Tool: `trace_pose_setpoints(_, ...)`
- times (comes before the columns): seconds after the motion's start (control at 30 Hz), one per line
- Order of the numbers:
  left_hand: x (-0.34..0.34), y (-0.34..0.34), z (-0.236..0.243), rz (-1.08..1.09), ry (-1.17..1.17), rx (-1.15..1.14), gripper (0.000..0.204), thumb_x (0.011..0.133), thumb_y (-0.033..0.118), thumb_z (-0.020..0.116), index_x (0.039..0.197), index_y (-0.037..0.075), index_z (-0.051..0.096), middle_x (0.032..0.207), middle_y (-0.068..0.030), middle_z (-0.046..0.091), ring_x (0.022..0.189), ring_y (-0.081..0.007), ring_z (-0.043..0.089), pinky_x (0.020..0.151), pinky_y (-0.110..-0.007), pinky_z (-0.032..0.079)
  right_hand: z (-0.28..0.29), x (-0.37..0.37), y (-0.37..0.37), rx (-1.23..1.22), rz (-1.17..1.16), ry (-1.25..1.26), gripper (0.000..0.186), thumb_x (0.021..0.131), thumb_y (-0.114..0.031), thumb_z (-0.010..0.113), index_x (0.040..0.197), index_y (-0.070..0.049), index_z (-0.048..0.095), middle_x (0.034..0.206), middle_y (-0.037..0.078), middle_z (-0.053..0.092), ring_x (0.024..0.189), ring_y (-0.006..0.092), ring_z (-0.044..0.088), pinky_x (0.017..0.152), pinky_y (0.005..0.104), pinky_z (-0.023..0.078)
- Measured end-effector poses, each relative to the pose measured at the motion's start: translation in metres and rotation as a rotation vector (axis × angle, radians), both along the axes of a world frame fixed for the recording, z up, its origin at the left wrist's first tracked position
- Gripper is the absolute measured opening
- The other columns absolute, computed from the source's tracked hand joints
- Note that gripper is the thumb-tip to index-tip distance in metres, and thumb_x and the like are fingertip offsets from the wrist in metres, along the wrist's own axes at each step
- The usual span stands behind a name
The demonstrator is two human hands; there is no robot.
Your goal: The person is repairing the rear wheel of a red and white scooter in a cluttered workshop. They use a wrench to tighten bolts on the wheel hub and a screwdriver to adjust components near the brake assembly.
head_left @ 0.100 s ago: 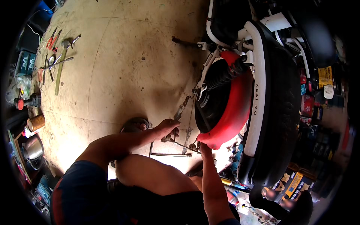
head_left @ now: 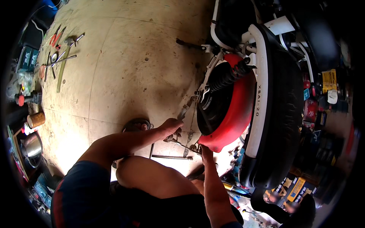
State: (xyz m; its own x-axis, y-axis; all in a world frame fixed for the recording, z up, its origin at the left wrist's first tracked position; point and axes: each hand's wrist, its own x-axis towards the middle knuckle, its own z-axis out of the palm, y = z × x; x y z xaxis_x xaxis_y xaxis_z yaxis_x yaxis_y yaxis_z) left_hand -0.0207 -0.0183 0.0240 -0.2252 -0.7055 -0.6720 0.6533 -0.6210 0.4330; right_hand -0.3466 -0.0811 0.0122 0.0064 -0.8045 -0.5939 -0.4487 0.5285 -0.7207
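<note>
Wrench work under the red wheel cover

A wrench [head_left: 185, 111], stiff and likely greasy, is gripped at its lower end by the left hand [head_left: 171, 125]; right hand [head_left: 206, 152] pinches a bolt [head_left: 194, 146].

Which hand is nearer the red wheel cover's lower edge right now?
Right. The right hand sits just under the red wheel cover; the left hand is farther out to its left, by a wrench.

Dark green boxes [head_left: 27, 57] sit at the far left edge of the floor. A yellow rectangular label [head_left: 329, 80] and a white tag [head_left: 332, 96] hang at the far right. Yellow and black cartons [head_left: 294, 189] lie at the lower right, beside the scooter's tyre [head_left: 283, 114].
</note>
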Motion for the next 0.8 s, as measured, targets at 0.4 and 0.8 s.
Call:
trace_pose_setpoints(0.4, 0.020, 0.027, -0.024, 0.084, -0.154, -0.076, 0.023, 0.087, 0.019, 0.060, 0.088, -0.004, 0.063, 0.081, -0.0157, 0.069, 0.069, -0.0244, 0.070, 0.063, -0.035, 0.058, -0.059, 0.016, -0.020, -0.507, 0.541, 0.464, 0.064, 0.082, -0.027, 0.080, 0.137, -0.014, 0.051, 0.117, 0.004, 0.065, 0.104, 0.0238, 0.062, 0.091, 0.0373, 0.049)
trace_pose_setpoints(0.8, -0.014, 0.025, -0.032, 0.199, 0.079, -0.019, 0.027, 0.088, 0.022, 0.060, 0.095, -0.003, 0.061, 0.083, -0.0174, 0.069, 0.072, -0.0290, 0.071, 0.064, -0.038, 0.059, -0.114, -0.036, -0.069, -0.246, 0.289, -0.233, 0.092, 0.067, -0.050, 0.089, 0.140, -0.018, 0.044, 0.126, -0.001, 0.057, 0.102, 0.0163, 0.060, 0.094, 0.0373, 0.049)
